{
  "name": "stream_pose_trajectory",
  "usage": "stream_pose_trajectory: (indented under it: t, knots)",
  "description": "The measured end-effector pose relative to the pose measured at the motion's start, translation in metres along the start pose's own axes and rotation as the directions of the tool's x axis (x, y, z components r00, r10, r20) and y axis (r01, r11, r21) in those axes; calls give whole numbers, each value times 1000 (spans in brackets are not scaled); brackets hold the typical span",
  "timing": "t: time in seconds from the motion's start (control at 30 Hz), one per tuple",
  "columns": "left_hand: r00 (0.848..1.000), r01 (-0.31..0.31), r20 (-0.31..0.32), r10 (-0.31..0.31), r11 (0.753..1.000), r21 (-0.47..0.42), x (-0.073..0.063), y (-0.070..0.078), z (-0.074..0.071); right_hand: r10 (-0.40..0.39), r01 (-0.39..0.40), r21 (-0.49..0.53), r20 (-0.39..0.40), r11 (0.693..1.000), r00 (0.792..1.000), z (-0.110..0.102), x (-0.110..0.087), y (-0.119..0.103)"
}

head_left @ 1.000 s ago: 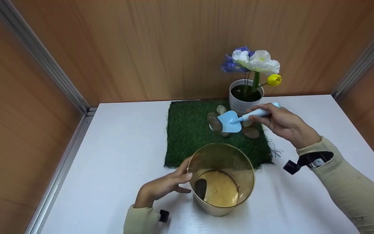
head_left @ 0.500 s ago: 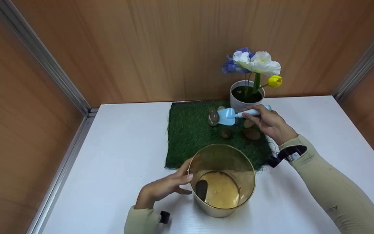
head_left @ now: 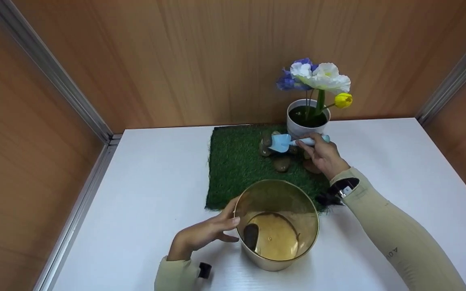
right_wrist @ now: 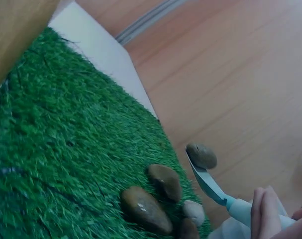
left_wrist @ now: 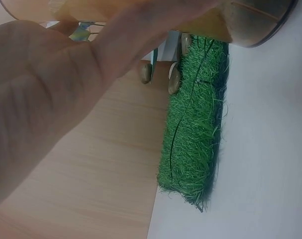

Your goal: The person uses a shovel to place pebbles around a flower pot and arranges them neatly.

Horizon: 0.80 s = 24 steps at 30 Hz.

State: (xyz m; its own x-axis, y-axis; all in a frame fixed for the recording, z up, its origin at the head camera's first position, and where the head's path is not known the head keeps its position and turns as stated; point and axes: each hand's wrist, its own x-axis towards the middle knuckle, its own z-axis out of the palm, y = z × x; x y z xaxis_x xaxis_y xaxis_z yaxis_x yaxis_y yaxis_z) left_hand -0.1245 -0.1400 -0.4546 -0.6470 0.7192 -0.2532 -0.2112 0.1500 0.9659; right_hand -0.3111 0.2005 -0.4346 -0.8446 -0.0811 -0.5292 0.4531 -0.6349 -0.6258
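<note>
My right hand (head_left: 324, 157) grips the handle of a small light-blue trowel (head_left: 280, 143) above the grass mat. A brown stone (right_wrist: 202, 156) lies on the blade near its tip, raised off the mat. Beneath and around the blade, several other stones (head_left: 281, 163) rest on the mat, some hidden by the trowel and hand. My left hand (head_left: 210, 232) holds the left side of a gold, see-through bucket (head_left: 273, 264), thumb by the rim; some fingers are hidden behind its wall. Inside the bucket, a dark stone (head_left: 251, 236) lies at the left of the bottom.
The green artificial grass mat (head_left: 233, 169) covers part of the white table (head_left: 156, 178) behind the bucket. At its back right stands a white pot (head_left: 301, 130) with white, purple and yellow flowers (head_left: 322, 79). Wooden panels (head_left: 200, 60) enclose the table's back and sides.
My right hand has moved left and slightly back with the trowel. The stone at the blade's tip has shifted back with it, away from the bucket. My left hand and the bucket stay put.
</note>
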Motion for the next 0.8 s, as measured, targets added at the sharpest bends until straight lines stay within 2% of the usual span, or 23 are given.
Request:
stream_pose_trajectory:
  t: [0.1, 0.27, 0.5, 0.8]
  knots:
    - [1000, 2, 1, -2, 1000, -3, 0, 0, 0, -23, 22, -42, -32, 999, 999, 3, 5, 5]
    - [1000, 5, 4, -5, 1000, -3, 0, -2, 0, -24, 14, -101, -104, 995, 994, 5, 12, 11]
    - [1000, 4, 2, -4, 1000, 1, 1, -2, 0, -50, 48, -21, -120, 999, 992, 9, 19, 16]
    - [1000, 8, 2, -8, 1000, -3, 0, 0, 0, -46, 45, -12, -125, 999, 991, 10, 22, 16]
